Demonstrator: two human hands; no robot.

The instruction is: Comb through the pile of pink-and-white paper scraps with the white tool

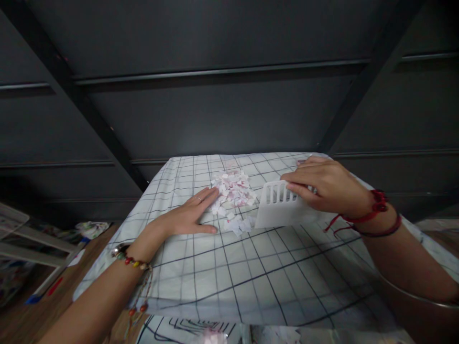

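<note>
A loose pile of torn paper scraps, white with pinkish marks, lies on the checked tablecloth. My left hand rests flat at the pile's left side, fingers stretched and thumb apart, its fingertips touching the scraps. On the other side, my right hand grips a white plastic scraper by its slotted upper edge. The scraper stands on edge, tilted, with its left end close to the scraps. Part of its right side is hidden behind my right hand.
A dark panelled wall rises behind the table. At left, a pale wooden frame stands on the wooden floor near a crumpled cloth or bag and a red object. More paper bits show at the bottom edge, partly cut off.
</note>
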